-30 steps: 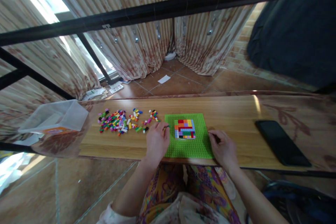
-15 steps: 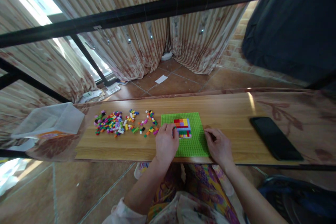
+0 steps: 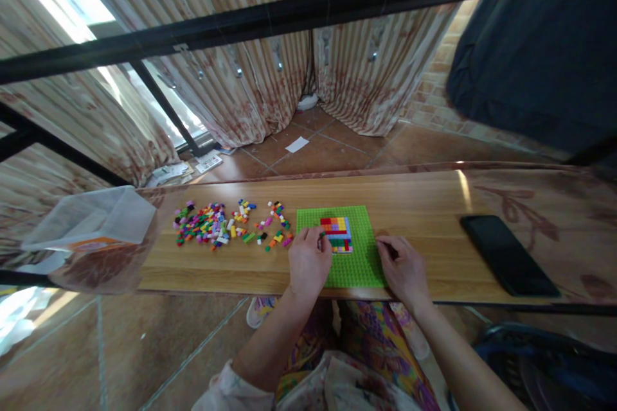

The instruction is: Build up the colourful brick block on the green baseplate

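Over green baseplate (image 3: 359,271), left hand (image 3: 310,261)

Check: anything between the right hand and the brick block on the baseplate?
Nothing visible in the way: only bare green baseplate separates the right hand, at its right edge, from the brick block. The left hand hides the block's near-left corner.
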Demonstrator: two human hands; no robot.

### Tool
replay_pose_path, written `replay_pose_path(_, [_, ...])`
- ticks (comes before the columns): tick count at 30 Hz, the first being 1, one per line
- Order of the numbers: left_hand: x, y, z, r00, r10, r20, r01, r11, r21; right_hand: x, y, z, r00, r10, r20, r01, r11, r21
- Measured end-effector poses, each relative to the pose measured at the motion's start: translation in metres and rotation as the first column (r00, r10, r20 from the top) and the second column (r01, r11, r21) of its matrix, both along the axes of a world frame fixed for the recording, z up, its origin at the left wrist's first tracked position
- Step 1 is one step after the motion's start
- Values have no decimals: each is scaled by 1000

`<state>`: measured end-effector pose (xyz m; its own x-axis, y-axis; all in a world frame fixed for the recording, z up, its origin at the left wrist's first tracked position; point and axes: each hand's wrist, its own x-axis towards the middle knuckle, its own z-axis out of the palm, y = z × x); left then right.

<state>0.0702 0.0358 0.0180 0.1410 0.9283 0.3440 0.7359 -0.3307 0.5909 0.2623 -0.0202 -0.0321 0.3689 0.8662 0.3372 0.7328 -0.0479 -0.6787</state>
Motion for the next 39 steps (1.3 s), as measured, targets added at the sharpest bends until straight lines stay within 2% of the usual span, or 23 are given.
replay_pose_path(4, [-3,2,2,999,-37,24,37,999,-22,0,0,0,1000,0,8,0,1000,2])
replay_pose_path(8, [-6,4,2,995,-96,-35,95,995,-32,0,0,0,1000,0,16,0,1000,13])
replay_pose_path(16, [-12,6,-8,988,-125,-89,128,991,35,1,0,-2,1000,-7,18,7,1000,9])
replay_pose_path(27, [-26,-8,-17,983,-182,-1,181,977,110,0,0,-1,1000,-3,13,3,1000,25])
replay_pose_path(32, [-29,-9,-21,974,-209,-92,220,968,124,0,0,-1,1000,-6,27,5,1000,24])
replay_pose_path(39, [-27,-7,-13,909,-187,-373,242,964,106,0,-1,-1,1000,-2,28,2,1000,15])
